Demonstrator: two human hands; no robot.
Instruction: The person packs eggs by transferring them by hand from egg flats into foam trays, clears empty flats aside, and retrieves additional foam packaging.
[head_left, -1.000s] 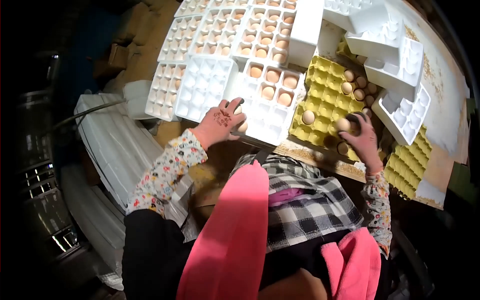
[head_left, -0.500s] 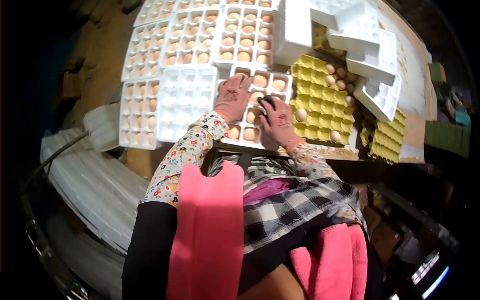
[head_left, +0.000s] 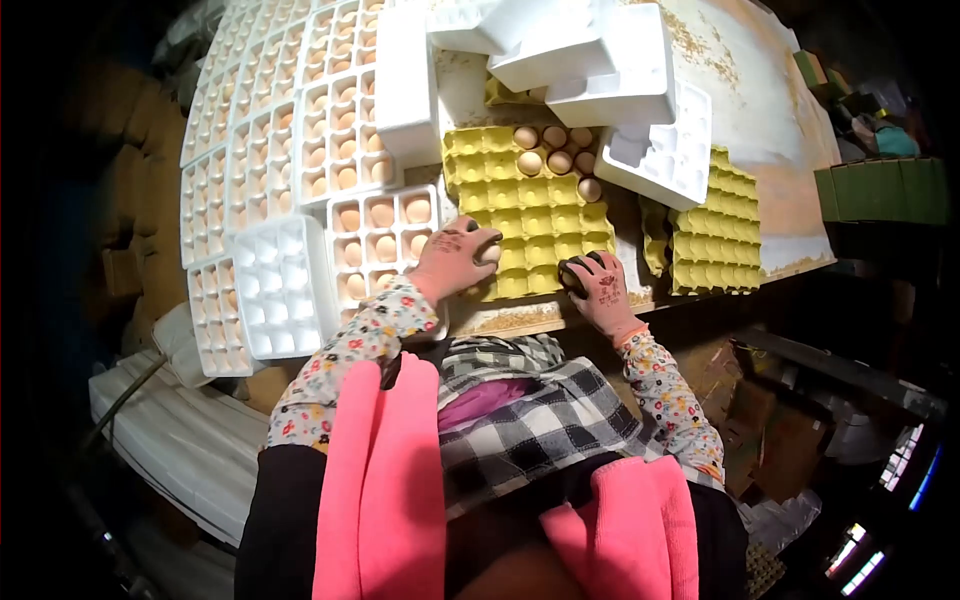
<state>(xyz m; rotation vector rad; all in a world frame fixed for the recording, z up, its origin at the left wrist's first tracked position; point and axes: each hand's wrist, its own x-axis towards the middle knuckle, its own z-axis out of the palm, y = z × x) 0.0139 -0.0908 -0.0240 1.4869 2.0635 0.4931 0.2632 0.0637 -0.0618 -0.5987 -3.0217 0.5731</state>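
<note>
With left hand (head_left: 447, 260), grasping an egg (head_left: 490, 254); with right hand (head_left: 603, 293), cannot tell grip; seemingly well along, with many white trays (head_left: 346, 161) filled, more eggs (head_left: 559, 162) left on yellow tray (head_left: 520, 220)

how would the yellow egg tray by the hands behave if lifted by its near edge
The yellow egg tray looks thin and moulded, so it is probably light and may flex. Eggs cluster toward its far right corner, so that side would likely sag. Being rounded, they might roll out if tipped.

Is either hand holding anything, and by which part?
The left hand seems to grip an egg by its sides; whether the right hand holds anything can't be told.
</note>
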